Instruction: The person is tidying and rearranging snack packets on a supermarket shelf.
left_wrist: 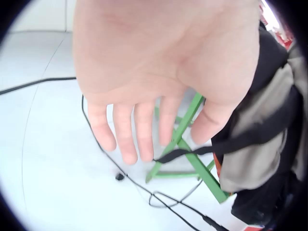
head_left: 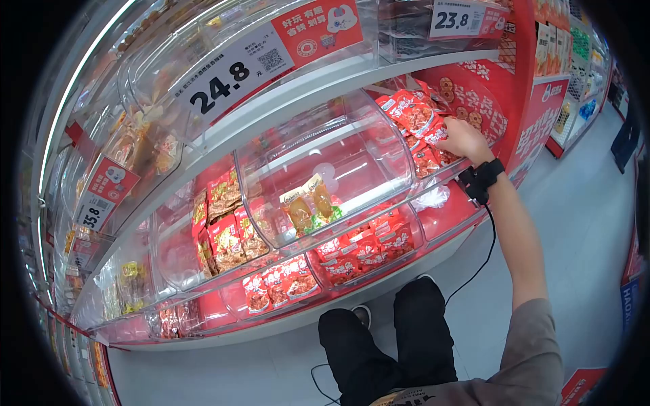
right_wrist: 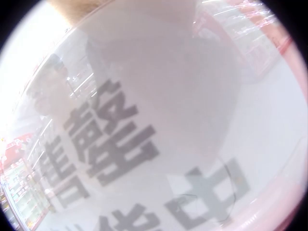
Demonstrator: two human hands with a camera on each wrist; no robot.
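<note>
My right hand (head_left: 466,140) reaches into the far right clear bin and pinches the edge of a red snack packet (head_left: 414,116). More red packets lie beneath and around it, and part of the fingers is hidden behind them. A black wrist strap (head_left: 479,179) with a camera sits on that arm. In the right wrist view a glossy white panel (right_wrist: 192,106) with grey characters fills the picture and the hand is hidden. My left hand (left_wrist: 159,67) hangs with its palm showing and fingers extended, holding nothing; it is outside the head view.
Clear plastic bins hold red packets (head_left: 281,283), brown snack packs (head_left: 227,237) and two light packs (head_left: 308,203). A price rail (head_left: 230,74) runs above them. Below the left hand are a green folding frame (left_wrist: 187,154) and black cables (left_wrist: 130,178) on the floor.
</note>
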